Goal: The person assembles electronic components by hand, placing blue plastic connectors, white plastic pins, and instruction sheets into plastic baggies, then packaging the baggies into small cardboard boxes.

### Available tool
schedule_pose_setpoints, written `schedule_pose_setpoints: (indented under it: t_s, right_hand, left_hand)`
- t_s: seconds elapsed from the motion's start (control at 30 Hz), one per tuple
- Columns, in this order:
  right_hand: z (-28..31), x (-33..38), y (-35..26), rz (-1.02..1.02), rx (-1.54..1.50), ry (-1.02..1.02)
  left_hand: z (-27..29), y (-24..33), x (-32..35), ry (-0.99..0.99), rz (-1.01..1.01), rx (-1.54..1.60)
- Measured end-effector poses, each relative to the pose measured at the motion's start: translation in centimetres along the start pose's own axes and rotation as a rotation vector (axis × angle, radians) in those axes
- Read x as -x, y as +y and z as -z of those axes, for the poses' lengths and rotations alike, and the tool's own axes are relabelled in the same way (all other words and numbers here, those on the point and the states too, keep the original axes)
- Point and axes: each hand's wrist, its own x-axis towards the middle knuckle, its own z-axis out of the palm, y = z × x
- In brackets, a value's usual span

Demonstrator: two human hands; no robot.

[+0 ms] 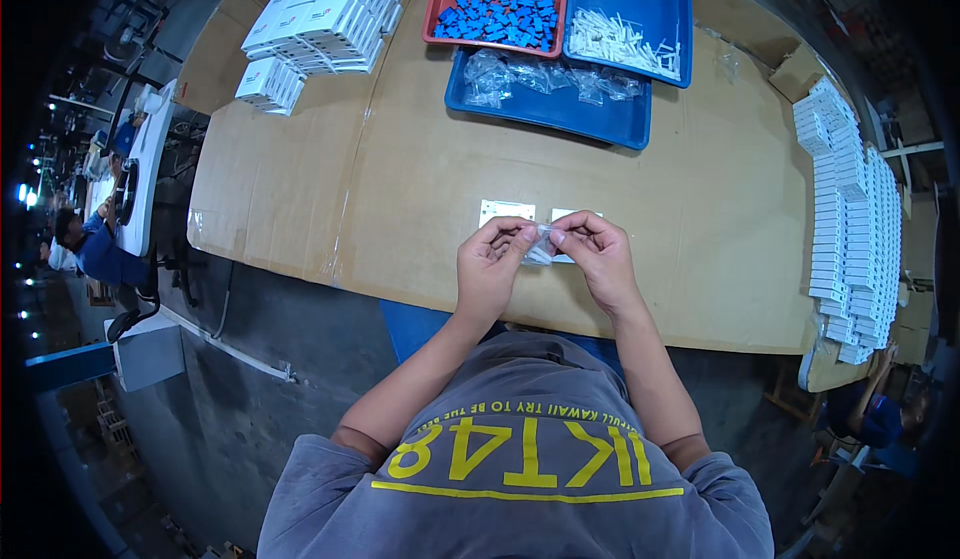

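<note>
So both hands were up front pinching one small clear bag (pixel 541 249): left hand (pixel 490 259) & right hand (pixel 592 249) at opposite edges, prob to pull it open, over a white plate (pixel 503 211) on the worktop (pixel 420 189).

Cardboard-covered table (pixel 400 159) over dim grey floor (pixel 230 419).

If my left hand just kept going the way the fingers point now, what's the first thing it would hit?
The left hand points up and to the right at the small clear plastic bag it already pinches. Right behind that are the right hand fingertips and, under them, a white plate on the cardboard-covered table. Depth is hard to judge.
</note>
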Motion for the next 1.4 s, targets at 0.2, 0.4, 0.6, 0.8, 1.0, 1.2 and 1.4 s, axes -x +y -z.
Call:
schedule_pose_setpoints:
  t_s: [0.2, 0.4, 0.6, 0.8, 1.0, 1.2, 1.4]
  right_hand:
    - [0.0, 0.0, -0.3, 0.028, 0.026, 0.035]
    - [0.5, 0.1, -0.2, 0.041, 0.075, 0.008]
    - [0.6, 0.0, -0.1, 0.075, 0.114, -0.009]
    - [-0.3, 0.2, -0.3, 0.084, 0.032, 0.000]
    - [-0.5, 0.2, -0.2, 0.103, 0.018, -0.008]
    - [-0.7, 0.0, -0.4, 0.133, 0.028, -0.024]
    - [-0.2, 0.0, -0.6, 0.169, 0.086, -0.076]
  left_hand:
    - [-0.1, -0.1, -0.1, -0.022, -0.004, 0.038]
    - [-0.1, 0.0, 0.1, -0.025, 0.008, 0.041]
    - [-0.2, 0.4, 0.3, -0.042, -0.009, 0.020]
    - [-0.4, 0.5, 0.4, -0.033, -0.010, -0.002]
    - [-0.6, 0.7, 0.5, -0.040, -0.023, 0.000]
    - [-0.7, 0.6, 0.5, -0.050, -0.030, 0.033]
    - [-1.0, 1.2, 0.8, -0.085, -0.039, 0.003]
